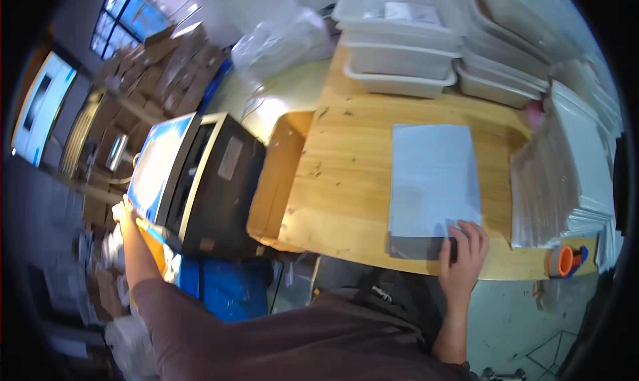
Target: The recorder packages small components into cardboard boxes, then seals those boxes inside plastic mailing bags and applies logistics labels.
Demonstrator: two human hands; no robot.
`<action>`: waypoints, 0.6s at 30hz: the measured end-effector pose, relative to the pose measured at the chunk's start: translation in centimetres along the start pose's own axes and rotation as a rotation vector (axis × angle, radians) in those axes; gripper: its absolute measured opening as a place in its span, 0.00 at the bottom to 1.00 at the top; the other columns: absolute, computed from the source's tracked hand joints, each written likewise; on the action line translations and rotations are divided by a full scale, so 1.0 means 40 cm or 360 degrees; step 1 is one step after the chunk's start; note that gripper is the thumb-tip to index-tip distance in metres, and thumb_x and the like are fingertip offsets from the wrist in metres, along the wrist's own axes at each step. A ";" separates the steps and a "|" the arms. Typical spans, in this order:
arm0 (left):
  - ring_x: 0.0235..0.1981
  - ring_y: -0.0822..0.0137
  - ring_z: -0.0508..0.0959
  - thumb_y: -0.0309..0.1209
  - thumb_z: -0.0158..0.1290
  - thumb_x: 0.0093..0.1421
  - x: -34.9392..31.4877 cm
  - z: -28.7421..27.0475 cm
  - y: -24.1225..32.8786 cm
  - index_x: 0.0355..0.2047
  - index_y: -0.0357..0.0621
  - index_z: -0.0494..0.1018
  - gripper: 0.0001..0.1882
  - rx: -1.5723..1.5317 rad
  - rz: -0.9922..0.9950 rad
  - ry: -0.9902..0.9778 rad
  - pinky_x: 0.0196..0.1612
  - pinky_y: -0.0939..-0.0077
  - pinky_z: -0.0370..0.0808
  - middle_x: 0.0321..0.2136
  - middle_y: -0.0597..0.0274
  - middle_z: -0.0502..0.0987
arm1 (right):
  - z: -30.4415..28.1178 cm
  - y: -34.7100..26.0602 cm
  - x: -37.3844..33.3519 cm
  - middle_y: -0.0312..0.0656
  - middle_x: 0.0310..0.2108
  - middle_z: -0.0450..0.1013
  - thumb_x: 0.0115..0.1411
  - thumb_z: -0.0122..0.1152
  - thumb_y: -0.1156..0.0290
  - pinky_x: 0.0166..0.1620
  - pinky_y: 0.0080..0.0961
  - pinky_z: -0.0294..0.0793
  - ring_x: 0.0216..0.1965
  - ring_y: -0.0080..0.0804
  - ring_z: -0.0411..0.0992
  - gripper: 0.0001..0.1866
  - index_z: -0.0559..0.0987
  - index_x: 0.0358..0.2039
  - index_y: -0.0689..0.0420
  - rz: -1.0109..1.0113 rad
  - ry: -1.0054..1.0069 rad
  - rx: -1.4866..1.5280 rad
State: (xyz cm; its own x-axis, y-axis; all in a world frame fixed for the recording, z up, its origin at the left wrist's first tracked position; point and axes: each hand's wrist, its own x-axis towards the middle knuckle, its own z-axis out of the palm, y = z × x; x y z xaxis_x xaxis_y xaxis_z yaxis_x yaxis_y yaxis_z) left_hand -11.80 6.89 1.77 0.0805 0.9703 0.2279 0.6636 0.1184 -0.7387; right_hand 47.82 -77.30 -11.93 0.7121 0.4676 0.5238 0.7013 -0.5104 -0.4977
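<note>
My left arm stretches out to the left, and my left hand is at the near corner of a dark boxy machine with a bright blue-and-white top panel. Its fingers are small and unclear there, so its grip cannot be made out. On the wooden table, a pale bluish-white sheet or stack of sheets lies flat, with a dark grey strip showing along its near edge. My right hand rests at the sheet's near right corner, fingers lightly bent and apart from the thumb.
White plastic bins stand stacked at the table's far side. A tall stack of white packets is on the right, near an orange tape roll. A brown cardboard box sits between machine and table. Cartons pile up far left.
</note>
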 end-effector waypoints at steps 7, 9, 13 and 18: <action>0.33 0.73 0.80 0.44 0.56 0.67 -0.277 -0.997 0.549 0.48 0.48 0.79 0.17 -0.3618 0.0665 -0.0484 0.30 0.82 0.69 0.39 0.65 0.82 | -0.043 -0.009 0.012 0.43 0.56 0.71 0.57 0.65 0.69 0.63 0.46 0.63 0.59 0.49 0.65 0.18 0.79 0.49 0.55 0.0049 -0.0065 -0.0142; 0.27 0.77 0.76 0.45 0.56 0.66 -0.506 -1.320 0.675 0.40 0.48 0.79 0.14 -0.3268 0.0974 -0.0345 0.23 0.84 0.62 0.35 0.66 0.80 | -0.046 -0.008 0.020 0.43 0.56 0.71 0.56 0.66 0.68 0.64 0.46 0.63 0.59 0.49 0.65 0.19 0.79 0.49 0.55 0.0021 -0.0060 -0.0172; 0.31 0.70 0.76 0.55 0.57 0.61 -0.620 -1.688 0.929 0.42 0.43 0.79 0.26 -0.2940 0.1516 -0.0196 0.32 0.72 0.70 0.34 0.60 0.78 | -0.047 -0.002 0.028 0.42 0.55 0.71 0.55 0.67 0.66 0.64 0.45 0.63 0.60 0.48 0.64 0.20 0.79 0.49 0.54 -0.0072 -0.0057 -0.0281; 0.28 0.71 0.72 0.48 0.57 0.59 -0.698 -1.871 0.977 0.37 0.43 0.78 0.20 -0.3132 0.1723 -0.0191 0.30 0.72 0.67 0.30 0.60 0.76 | -0.021 0.034 0.001 0.42 0.54 0.71 0.55 0.67 0.65 0.63 0.44 0.64 0.58 0.48 0.65 0.20 0.79 0.49 0.53 0.0127 0.0073 -0.0121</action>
State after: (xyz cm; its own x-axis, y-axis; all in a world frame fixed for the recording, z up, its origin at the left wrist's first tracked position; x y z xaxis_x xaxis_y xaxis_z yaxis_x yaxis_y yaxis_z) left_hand 67.55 -31.36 14.01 0.8277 0.5178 0.2164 0.1003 -0.5159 0.8508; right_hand 48.78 -78.57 -12.01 0.7618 0.3908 0.5167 0.6368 -0.5985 -0.4861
